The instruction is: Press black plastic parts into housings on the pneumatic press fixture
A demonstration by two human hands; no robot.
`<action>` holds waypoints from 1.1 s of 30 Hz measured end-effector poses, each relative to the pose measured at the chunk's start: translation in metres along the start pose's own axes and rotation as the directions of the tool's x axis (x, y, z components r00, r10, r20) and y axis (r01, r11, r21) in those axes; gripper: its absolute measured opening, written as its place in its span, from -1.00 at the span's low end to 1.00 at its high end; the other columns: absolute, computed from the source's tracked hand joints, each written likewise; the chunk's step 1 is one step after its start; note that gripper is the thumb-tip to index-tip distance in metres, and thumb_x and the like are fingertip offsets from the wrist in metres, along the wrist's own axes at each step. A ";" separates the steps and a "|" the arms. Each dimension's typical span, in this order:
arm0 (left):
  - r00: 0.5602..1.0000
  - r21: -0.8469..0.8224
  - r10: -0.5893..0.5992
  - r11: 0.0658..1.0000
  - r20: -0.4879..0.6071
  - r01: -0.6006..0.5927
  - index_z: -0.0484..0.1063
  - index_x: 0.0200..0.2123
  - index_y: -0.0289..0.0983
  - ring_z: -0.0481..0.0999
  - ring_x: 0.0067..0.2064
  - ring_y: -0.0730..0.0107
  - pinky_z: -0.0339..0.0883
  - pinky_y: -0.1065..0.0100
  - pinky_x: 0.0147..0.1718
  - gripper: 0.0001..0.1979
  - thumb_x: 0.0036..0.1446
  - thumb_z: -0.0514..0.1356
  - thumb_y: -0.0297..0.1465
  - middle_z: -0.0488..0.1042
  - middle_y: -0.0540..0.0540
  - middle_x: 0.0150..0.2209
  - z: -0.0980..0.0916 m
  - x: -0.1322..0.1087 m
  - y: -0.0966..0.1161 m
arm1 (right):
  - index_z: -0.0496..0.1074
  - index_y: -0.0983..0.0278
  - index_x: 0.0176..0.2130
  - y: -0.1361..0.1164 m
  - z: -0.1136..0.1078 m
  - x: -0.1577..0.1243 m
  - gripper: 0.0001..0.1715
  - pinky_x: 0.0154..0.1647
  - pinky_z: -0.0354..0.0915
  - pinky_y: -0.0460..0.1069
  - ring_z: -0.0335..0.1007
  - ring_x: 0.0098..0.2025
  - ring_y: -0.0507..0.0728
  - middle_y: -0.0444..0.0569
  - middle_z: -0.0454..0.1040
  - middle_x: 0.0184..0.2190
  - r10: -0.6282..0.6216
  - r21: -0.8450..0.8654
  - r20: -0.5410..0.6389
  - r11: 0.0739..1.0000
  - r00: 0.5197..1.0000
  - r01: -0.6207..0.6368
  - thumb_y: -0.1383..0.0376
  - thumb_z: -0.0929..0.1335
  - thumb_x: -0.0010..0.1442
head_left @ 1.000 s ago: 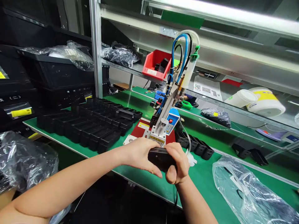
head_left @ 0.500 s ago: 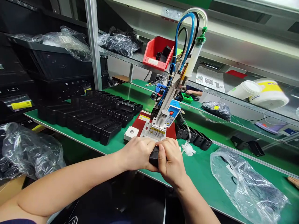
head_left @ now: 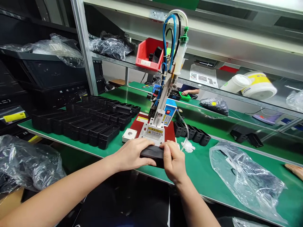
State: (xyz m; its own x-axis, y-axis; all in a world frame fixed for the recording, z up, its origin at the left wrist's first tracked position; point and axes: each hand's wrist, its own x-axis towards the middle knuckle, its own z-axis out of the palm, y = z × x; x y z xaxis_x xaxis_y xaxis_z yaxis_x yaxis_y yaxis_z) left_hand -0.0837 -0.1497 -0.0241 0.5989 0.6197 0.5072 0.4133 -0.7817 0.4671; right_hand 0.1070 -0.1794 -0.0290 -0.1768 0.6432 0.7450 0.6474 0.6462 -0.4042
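Between my two hands is a black plastic case (head_left: 153, 152), at the table's front edge. My left hand (head_left: 133, 154) grips its left end, fingers over the top and thumb along the near side. At the other end my right hand (head_left: 174, 159) holds it with the thumb raised over the near face. Right behind the case stands a small press machine (head_left: 161, 104) with a metal plate, a yellow warning label, blue and black hoses and a syringe. Its red base (head_left: 139, 123) lies on the green table. A white block with a round button (head_left: 129, 134) is left of the base.
Rows of black plastic housings (head_left: 82, 123) fill the table's left side; several more (head_left: 193, 134) stand right of the machine. A clear plastic bag (head_left: 246, 179) lies at the right. Above are a shelf and a red bin (head_left: 151, 55). A person's hand (head_left: 294, 170) shows at the right edge.
My hands have moved apart along the case, the left one shifting left, so more of its top shows. The camera view has shifted slightly.
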 end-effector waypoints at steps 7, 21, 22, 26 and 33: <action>0.927 -0.115 0.164 0.970 -0.337 -0.213 0.42 0.00 -0.31 0.53 -0.17 0.33 0.46 0.34 -0.17 -0.62 0.12 0.30 -0.35 0.51 -0.17 -0.18 0.013 -0.013 0.005 | 0.39 0.26 -0.14 -0.009 -0.020 -0.005 -0.75 -0.15 0.25 0.07 0.32 -0.19 0.15 -0.02 0.43 -0.27 -0.014 0.120 0.092 0.993 0.996 0.003 0.15 0.34 0.25; 0.949 -0.323 -0.135 0.946 -0.283 0.039 0.50 -0.08 -0.22 0.55 -0.18 0.30 0.47 0.30 -0.12 -0.60 -0.02 0.40 -0.28 0.54 -0.11 -0.21 0.010 -0.018 0.008 | 0.40 0.24 -0.36 -0.010 0.006 -0.021 -0.83 -0.37 0.24 -0.06 0.30 -0.41 0.04 -0.14 0.39 -0.45 0.228 0.216 -0.082 0.954 0.970 -0.206 0.22 0.34 0.25; 0.934 -0.404 -0.215 0.911 -0.286 0.086 0.44 0.03 -0.19 0.54 -0.10 0.25 0.45 0.24 -0.05 -0.45 -0.06 0.41 -0.23 0.52 -0.13 -0.12 0.012 -0.019 0.006 | 0.40 0.25 -0.36 -0.010 0.009 -0.020 -0.82 -0.37 0.24 -0.05 0.31 -0.40 0.05 -0.13 0.39 -0.45 0.254 0.235 -0.125 0.947 0.959 -0.220 0.21 0.34 0.25; 0.898 -0.742 -0.378 0.664 -0.225 0.093 -0.04 0.33 -0.12 0.41 0.15 0.07 0.38 0.09 0.09 0.05 -0.15 0.36 0.05 0.31 -0.29 0.18 0.034 -0.026 0.010 | 0.40 0.26 -0.30 -0.013 0.025 -0.019 -0.77 -0.24 0.29 -0.01 0.35 -0.26 0.10 -0.06 0.41 -0.33 0.390 0.362 -0.350 0.895 0.851 -0.261 0.18 0.27 0.32; 0.820 -0.715 -0.550 0.636 -0.157 0.290 0.25 0.19 -0.24 0.39 0.18 0.11 0.29 0.03 0.18 -0.40 0.26 -0.02 0.02 0.48 -0.23 0.03 0.063 -0.035 0.017 | 0.34 0.22 -0.08 -0.039 0.058 -0.023 -0.74 -0.09 0.37 0.06 0.40 -0.10 0.14 0.03 0.42 -0.17 0.385 0.389 -0.208 0.876 0.899 -0.285 0.19 0.16 0.38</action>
State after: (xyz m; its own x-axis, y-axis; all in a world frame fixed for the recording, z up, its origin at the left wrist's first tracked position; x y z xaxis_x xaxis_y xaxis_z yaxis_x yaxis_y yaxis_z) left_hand -0.0545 -0.1888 -0.0799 0.1557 0.9494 0.2728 -0.0537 -0.2677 0.9620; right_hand 0.0430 -0.1961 -0.0612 0.2441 0.7418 0.6246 0.3293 0.5424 -0.7729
